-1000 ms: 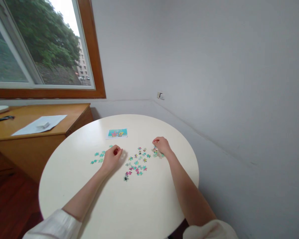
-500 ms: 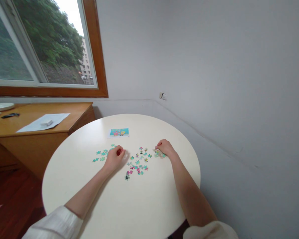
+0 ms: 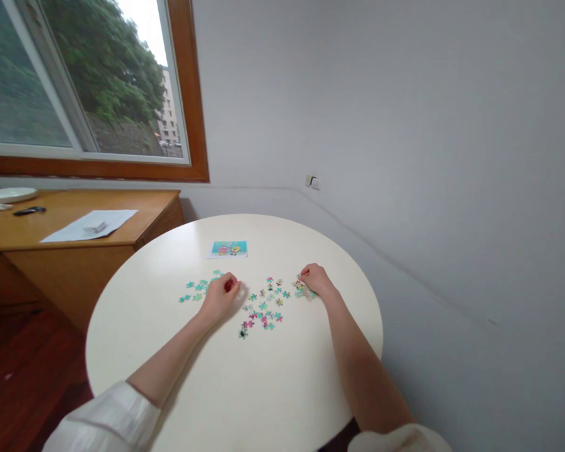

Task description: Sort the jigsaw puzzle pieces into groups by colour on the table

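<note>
Several small puzzle pieces, teal, pink and yellow, lie scattered in the middle of a round white table. My left hand rests on the table beside a separate group of teal pieces, its fingers curled shut; I cannot make out anything in them. My right hand lies at the right end of the pieces with its fingers pinched together on a small cluster of joined pieces. A small picture card with a teal cartoon image lies at the far side of the table.
A wooden sideboard stands left of the table under a wood-framed window. On the sideboard lie a sheet of paper, a white plate and a dark object. A grey wall runs close along the table's right side.
My right hand dropped from a raised pinch onto the cluster at the right. My left hand stayed curled in place. The view shifted slightly to the left.
</note>
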### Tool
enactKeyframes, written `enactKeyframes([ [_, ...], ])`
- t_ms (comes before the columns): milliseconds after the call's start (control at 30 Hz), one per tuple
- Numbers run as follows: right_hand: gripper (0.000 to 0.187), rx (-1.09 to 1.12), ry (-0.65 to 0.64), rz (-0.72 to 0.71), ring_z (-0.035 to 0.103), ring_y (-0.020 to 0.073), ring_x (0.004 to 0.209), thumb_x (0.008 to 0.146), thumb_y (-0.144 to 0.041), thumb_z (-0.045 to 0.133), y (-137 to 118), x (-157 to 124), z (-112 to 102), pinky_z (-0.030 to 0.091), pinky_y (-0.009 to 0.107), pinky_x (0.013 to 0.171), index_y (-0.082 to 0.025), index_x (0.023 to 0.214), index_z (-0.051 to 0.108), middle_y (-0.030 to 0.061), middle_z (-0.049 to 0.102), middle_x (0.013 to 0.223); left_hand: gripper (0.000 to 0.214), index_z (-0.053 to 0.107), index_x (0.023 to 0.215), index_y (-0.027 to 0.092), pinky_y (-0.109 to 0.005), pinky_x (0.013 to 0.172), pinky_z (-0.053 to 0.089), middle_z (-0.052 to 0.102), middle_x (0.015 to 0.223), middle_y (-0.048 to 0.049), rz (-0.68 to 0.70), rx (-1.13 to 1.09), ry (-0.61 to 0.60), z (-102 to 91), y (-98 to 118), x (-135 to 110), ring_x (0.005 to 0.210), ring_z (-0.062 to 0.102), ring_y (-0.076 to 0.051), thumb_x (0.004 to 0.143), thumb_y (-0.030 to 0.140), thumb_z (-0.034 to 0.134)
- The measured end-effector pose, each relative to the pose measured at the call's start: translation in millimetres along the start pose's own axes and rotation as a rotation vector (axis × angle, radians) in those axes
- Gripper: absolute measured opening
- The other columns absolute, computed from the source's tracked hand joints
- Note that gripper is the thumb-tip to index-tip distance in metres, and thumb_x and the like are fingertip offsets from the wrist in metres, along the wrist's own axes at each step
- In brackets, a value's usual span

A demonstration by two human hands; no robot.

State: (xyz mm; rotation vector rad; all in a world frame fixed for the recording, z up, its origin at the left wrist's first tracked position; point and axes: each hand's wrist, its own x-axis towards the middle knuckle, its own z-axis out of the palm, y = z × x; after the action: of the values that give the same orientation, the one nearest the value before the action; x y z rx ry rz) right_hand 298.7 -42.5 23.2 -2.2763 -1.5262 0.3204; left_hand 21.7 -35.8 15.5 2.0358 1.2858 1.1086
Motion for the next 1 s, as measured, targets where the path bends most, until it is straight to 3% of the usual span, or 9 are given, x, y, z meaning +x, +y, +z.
enactKeyframes([
  [467,0.011,0.011,0.014,-0.061,0.062,0.0138,0.077,0.071,-0.015,0.061,8,9,13,0.042,0.019,0.065,-0.014,0.079,0.069,0.0064,0.069,0.082,0.020,0.044,0.059,0.019,-0.023,0.052,0.030,0.043,0.049,0.0038,-0.037,-0.008,-0.002,-2.4,2,1,0.050,0.039,-0.010,0.072,0.034,0.044],
  [667,0.016,0.093,0.053,-0.084,0.062,0.0134,0.076,0.070,-0.013,0.063,9,11,16,0.044,0.021,0.068,-0.015,0.085,0.067,0.0062,0.068,0.084,0.021,0.045,0.061,0.018,-0.024,0.053,0.031,0.045,0.052,0.0032,-0.024,0.006,0.006,-2.0,-2,1,0.051,0.040,-0.011,0.074,0.035,0.043],
  [1000,0.013,-0.041,0.035,-0.142,0.059,0.0165,0.085,0.075,-0.014,0.058,3,9,13,0.041,0.024,0.073,-0.012,0.085,0.065,0.0111,0.064,0.094,0.020,0.045,0.061,0.018,-0.024,0.053,0.031,0.044,0.051,0.0037,-0.012,0.002,0.008,0.3,-6,2,0.051,0.040,-0.010,0.074,0.034,0.044],
])
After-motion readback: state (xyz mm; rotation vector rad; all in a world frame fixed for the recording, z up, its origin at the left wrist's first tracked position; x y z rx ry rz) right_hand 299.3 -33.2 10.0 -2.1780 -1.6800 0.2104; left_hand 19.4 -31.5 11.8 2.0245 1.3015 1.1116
